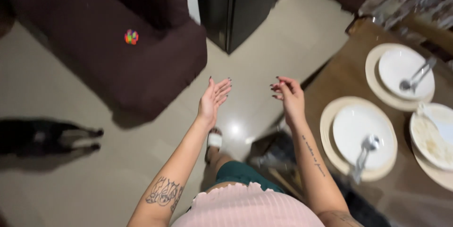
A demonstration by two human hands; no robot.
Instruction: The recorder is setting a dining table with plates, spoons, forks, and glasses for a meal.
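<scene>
Sofa (141, 43), dark brown, with a small coloured ball (131, 37) on it. Table (339, 76): we count three white plates (358, 128), cutlery already laid. Our left hand (213, 99) open, fingers spread; our right hand (289, 96) loosely curled; both empty above the floor, left of the table.

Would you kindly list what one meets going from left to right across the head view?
Black animal on the floor → multicoloured toy on the brown sofa → left hand → right hand → near white plate → far plate with cutlery.
</scene>
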